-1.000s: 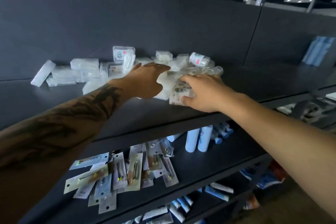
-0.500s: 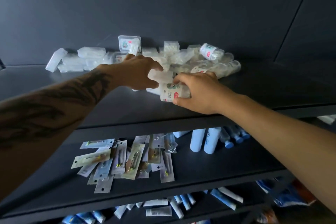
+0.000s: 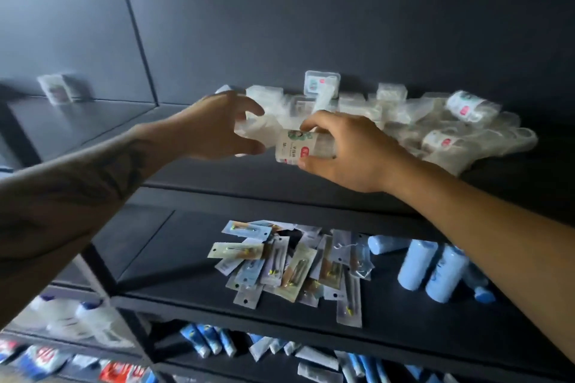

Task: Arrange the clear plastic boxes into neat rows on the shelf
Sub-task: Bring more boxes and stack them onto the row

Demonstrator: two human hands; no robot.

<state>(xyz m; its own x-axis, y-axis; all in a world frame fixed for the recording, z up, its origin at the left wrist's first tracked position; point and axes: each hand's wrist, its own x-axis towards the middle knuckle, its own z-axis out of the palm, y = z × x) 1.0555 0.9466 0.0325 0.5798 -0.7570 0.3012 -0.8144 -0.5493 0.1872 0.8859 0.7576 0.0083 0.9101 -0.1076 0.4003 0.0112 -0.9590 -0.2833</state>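
Both hands meet in front of a loose heap of clear plastic boxes (image 3: 389,109) lying unsorted against the dark back panel of the shelf (image 3: 357,177). The right hand (image 3: 351,152) has its fingers and thumb curled around one clear box with a label (image 3: 298,146), gripping it at its right end and holding it just above the shelf board, near the front of the heap. The label is white with a small green picture at the top, a red patch near the bottom and a dark figure that looks like "30" (the rest of the print is too small and blurred to read). The left hand (image 3: 217,127), on a tattooed forearm, has its fingers spread and bent around a plain clear box (image 3: 255,130) touching the labelled one on its left side. Further right in the heap, two more boxes (image 3: 466,106) show the same white label with a red patch, and one box (image 3: 320,84) stands upright at the back, its writing unreadable. On the lower shelf lie carded blister packs (image 3: 286,267) in an overlapping fan, with pale blue bottles (image 3: 432,270) beside them to the right
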